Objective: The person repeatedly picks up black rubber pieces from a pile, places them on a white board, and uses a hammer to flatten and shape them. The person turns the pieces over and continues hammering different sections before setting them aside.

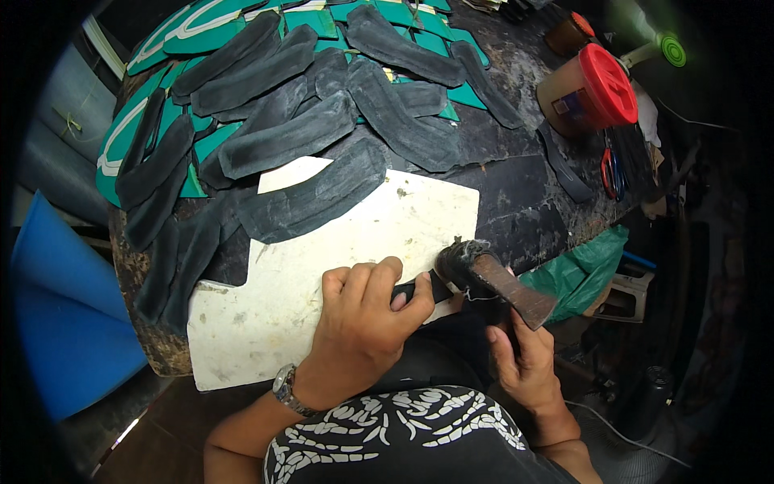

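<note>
The left hand (363,310) is curling closed over a narrow dark strip (419,289), pressing it down near the lower right edge of the white cutting board (266,315); a wristwatch (284,385) is showing at that wrist. The right hand (528,363) is wrapping shut around the lower end of a rusty flat-bladed tool (504,286), whose frayed dark head is resting at the board's right edge, touching the end of the strip. Both hands are working just in front of the person's dark patterned shirt (419,427).

The board is lying on a worn dark table (516,202) and is overhanging the near rim of it. Many dark grey cut pieces (306,133) are lying over green sheets (201,145) across the far and left parts of the table, one of them overlapping the board's upper edge. The middle of the board is lying bare between that piece and the hands. Toward the right far corner a tub with a red lid (592,89) is standing, with red-handled scissors (610,173) just beside it near the table's right rim.
</note>
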Demonstrator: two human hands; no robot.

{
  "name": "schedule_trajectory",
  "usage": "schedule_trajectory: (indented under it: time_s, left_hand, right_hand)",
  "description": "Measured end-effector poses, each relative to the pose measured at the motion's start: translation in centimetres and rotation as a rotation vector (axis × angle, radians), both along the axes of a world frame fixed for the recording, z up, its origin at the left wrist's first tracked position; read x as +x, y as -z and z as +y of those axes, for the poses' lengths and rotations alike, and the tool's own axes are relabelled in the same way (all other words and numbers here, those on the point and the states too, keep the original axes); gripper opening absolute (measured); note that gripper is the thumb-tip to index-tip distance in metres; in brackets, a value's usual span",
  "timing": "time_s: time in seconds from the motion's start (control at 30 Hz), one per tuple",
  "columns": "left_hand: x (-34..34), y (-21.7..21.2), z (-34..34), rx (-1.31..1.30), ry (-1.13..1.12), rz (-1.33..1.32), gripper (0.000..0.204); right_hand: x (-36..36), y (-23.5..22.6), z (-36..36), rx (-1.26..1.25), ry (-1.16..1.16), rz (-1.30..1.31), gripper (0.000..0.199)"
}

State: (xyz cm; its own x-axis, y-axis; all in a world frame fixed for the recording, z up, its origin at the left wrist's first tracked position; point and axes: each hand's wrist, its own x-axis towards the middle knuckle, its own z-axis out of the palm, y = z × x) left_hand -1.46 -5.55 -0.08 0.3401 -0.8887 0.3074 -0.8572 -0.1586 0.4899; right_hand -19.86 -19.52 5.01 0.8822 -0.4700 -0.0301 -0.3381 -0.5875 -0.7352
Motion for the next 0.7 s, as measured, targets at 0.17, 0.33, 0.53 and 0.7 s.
schedule_trajectory:
  time_s: [0.17, 0.33, 0.53, 0.7]
  left_hand:
    - [-0.1, 0.0, 0.1, 0.016, 0.01, -0.024, 0.026]
    - [0.0, -0.1, 0.1, 0.023, 0.014, -0.019, 0.025]
    - [0.0, -0.1, 0.1, 0.001, 0.003, 0.005, 0.025]
    - [0.1, -0.1, 0.1, -0.012, 0.008, 0.02, 0.025]
  right_hand:
    - [0.6, 0.1, -0.1, -0.083, -0.031, -0.026, 0.048]
    - [0.8, -0.6, -0.3, -0.068, -0.079, 0.033, 0.045]
    - [0.9, -0.7, -0.3, -0.244, -0.097, -0.089, 0.041]
    - [0.6, -0.7, -0.3, -0.108, -0.048, 0.054, 0.042]
